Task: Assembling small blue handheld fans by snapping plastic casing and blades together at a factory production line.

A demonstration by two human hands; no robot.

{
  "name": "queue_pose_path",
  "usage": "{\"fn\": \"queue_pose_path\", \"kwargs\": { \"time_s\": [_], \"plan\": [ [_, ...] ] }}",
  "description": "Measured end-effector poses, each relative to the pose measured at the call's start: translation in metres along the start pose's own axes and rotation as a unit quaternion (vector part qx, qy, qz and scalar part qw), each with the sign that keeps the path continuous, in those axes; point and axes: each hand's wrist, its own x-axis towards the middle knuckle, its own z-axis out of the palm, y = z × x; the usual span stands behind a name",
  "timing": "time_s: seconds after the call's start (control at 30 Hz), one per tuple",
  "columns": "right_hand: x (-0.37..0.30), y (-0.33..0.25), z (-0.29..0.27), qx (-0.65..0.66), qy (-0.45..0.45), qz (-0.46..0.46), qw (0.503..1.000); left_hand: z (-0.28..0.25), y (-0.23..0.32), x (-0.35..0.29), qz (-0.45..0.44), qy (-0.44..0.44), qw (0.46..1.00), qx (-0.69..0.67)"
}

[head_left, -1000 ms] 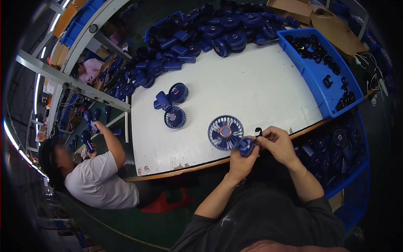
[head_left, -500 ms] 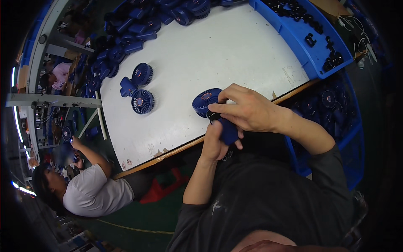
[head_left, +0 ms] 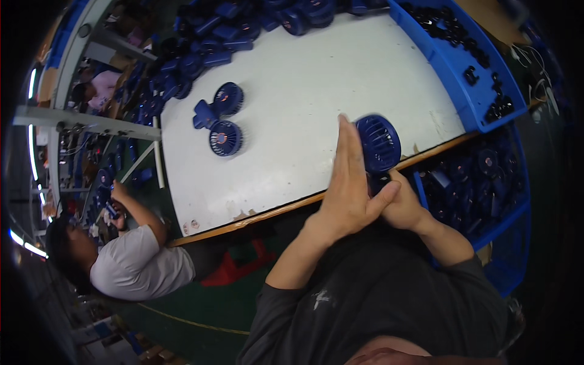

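A dark blue handheld fan (head_left: 378,144) is held up at the table's near edge, its round slotted head tilted upright. My right hand (head_left: 406,205) is closed round the fan's lower part, which my hands mostly hide. Flat and with fingers stretched out, my left hand (head_left: 345,182) stands along the left side of the fan head; its thumb reaches across towards my right hand. Farther left on the white table lie two more blue fans (head_left: 225,139) (head_left: 229,99), close together, with a blue handle (head_left: 205,114) beside them.
A heap of blue fans (head_left: 213,52) covers the far left of the white table (head_left: 304,91). At the right stands a blue bin (head_left: 447,67) with small black parts; below it, another blue bin (head_left: 480,188) holds fans. A co-worker (head_left: 131,261) sits at the left.
The fan has been turned and moved right, its slotted side now showing. My left hand has let go and straightened its fingers; my right hand has shifted down to the fan's lower part.
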Motion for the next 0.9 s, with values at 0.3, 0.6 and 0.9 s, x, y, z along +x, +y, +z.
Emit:
{"fn": "queue_pose_path", "kwargs": {
  "time_s": [0.3, 0.6, 0.9],
  "plan": [
    [-0.133, 0.062, -0.176, -0.334, 0.383, -0.012, 0.861, -0.217, -0.203, -0.022, -0.298, 0.177, 0.887, 0.305],
    [-0.205, 0.101, -0.19, -0.529, 0.189, 0.188, 0.806, -0.158, -0.119, -0.016, -0.132, 0.392, 0.898, 0.149],
    [-0.187, 0.135, -0.161, -0.51, 0.231, 0.202, 0.803, -0.099, -0.052, -0.055, -0.079, 0.352, 0.911, -0.201]
  ]
}}
